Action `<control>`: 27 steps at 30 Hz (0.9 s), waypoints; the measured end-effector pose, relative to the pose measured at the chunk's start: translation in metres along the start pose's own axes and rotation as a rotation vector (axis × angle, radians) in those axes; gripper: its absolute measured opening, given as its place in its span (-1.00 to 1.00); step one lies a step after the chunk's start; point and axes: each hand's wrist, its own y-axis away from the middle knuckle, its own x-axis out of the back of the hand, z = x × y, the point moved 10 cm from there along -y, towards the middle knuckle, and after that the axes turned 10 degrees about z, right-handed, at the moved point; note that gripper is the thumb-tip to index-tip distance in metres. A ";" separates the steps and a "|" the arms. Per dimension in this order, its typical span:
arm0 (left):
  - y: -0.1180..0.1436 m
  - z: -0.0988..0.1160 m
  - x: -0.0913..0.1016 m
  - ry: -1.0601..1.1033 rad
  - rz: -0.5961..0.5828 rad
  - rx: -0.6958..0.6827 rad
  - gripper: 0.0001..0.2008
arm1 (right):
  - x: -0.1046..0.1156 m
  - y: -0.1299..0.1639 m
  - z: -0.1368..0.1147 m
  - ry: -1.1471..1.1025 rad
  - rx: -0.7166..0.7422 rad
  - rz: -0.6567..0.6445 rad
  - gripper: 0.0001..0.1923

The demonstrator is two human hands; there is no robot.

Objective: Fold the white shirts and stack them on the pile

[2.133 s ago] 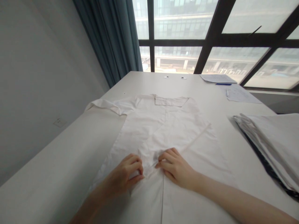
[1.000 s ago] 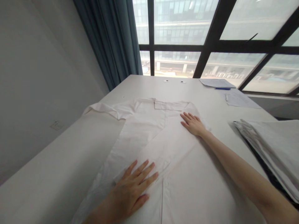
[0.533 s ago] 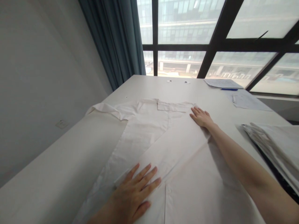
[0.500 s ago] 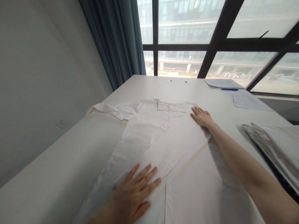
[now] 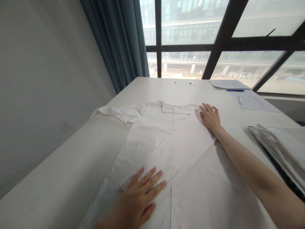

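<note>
A white shirt point(image 5: 152, 136) lies spread on the white table point(image 5: 78, 162), its collar point(image 5: 176, 109) toward the window. The right sleeve is folded diagonally across the body. On the near end of that folded sleeve, my left hand point(image 5: 140, 195) rests flat with its fingers spread. At the shirt's far right shoulder is my right hand point(image 5: 210, 116), its fingers apart and slightly bent, the fingertips at the fold's edge. The left sleeve point(image 5: 111, 112) stretches out toward the table's left edge.
Folded white cloth point(image 5: 283, 143) is stacked at the right. Papers point(image 5: 230, 84) and a blue pen point(image 5: 235, 90) lie in the far right corner, with a small white item point(image 5: 240, 100) on a sheet. A blue curtain point(image 5: 119, 41) and window stand behind the table.
My right hand has lifted slightly and shifted right at the shoulder, its fingers more bent. My left hand stays on the shirt, nearly unmoved.
</note>
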 end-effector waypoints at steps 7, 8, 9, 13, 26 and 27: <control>-0.002 -0.004 -0.002 0.015 0.037 0.059 -0.27 | 0.056 0.068 -0.117 -0.209 0.355 0.048 -0.49; -0.003 -0.005 -0.003 0.008 0.049 0.068 -0.29 | 0.059 0.085 -0.137 -0.265 0.416 -0.009 -0.48; -0.003 -0.006 -0.003 0.001 0.058 0.076 -0.31 | 0.063 0.100 -0.155 -0.315 0.466 -0.064 -0.48; -0.001 -0.008 -0.004 -0.017 0.083 0.077 -0.37 | 0.062 0.137 -0.181 -0.412 0.518 -0.250 -0.50; 0.001 -0.008 -0.003 0.031 0.089 0.089 -0.41 | 0.005 0.098 -0.016 -0.178 0.155 -0.260 -0.38; 0.001 -0.008 -0.003 0.035 0.089 0.091 -0.41 | 0.004 0.097 -0.013 -0.177 0.152 -0.258 -0.37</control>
